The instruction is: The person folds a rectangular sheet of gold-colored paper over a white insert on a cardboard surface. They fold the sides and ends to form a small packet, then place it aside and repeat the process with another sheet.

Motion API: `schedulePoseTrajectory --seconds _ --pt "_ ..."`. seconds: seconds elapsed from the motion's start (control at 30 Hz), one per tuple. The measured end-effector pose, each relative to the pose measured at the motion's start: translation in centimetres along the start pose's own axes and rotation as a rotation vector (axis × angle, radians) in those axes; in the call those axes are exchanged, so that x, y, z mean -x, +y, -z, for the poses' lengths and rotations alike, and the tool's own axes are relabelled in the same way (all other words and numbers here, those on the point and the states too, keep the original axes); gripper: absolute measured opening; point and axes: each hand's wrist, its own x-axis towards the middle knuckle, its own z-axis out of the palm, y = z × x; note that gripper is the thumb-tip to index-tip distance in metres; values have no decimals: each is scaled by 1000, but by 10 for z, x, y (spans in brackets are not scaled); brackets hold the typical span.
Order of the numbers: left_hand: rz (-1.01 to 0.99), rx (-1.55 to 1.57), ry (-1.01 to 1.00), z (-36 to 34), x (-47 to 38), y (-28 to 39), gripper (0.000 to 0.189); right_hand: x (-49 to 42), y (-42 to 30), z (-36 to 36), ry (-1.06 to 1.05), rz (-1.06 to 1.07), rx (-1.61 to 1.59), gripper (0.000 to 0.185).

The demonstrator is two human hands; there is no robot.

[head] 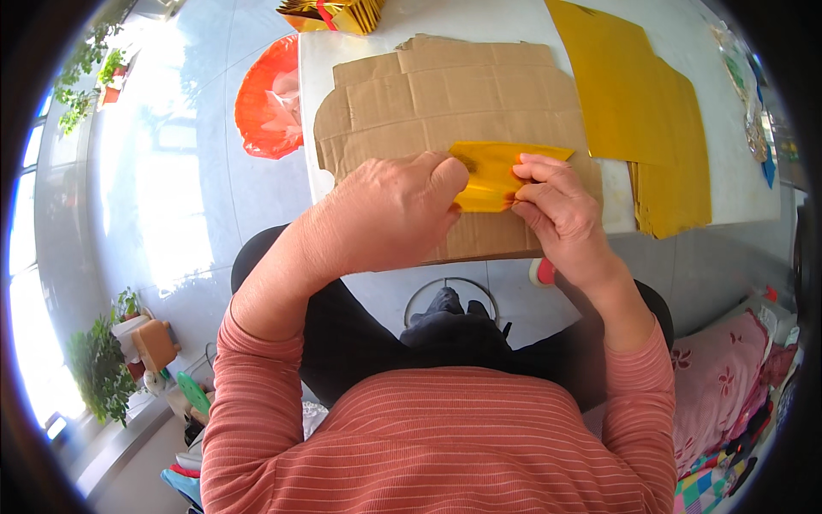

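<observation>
A sheet of shiny gold foil paper [493,177], partly folded, is held between both hands above a flattened piece of brown cardboard [449,96]. My left hand [398,205] grips the sheet's left end, its fingertips mostly hidden behind the knuckles. At the other end, my right hand [557,202] pinches the paper between thumb and fingers near its lower right part. One pointed corner of the foil sticks out past the right fingers. Beneath the cardboard lies a white table [738,199].
Flat gold sheets [642,115] lie stacked at the table's right, overhanging the front edge. A bundle of folded gold paper [334,16] with a red band sits at the far left. A red plastic bag [266,103] is beside the table's left edge. Clear plastic packaging [745,96] lies far right.
</observation>
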Motion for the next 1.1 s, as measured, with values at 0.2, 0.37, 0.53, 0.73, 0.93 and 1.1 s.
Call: schedulePoseTrajectory --seconds 0.2,0.37,0.53,0.73,0.93,1.1 --pt "-12 -137 39 8 -8 -23 9 -9 3 -4 41 -54 -31 12" --pt "63 -274 -11 8 -14 -31 7 -17 0 -8 55 -79 42 13" --pt "122 -345 -13 0 -19 -35 8 -22 -5 -10 71 -140 59 13" --pt "78 -366 87 -10 -20 -41 9 -27 -7 -11 62 -224 68 12" --pt "138 -319 45 -9 -21 -43 10 -30 -6 -12 73 -223 100 13" --pt "144 -300 40 -6 -22 -46 11 -32 -5 -12 67 -219 112 15"
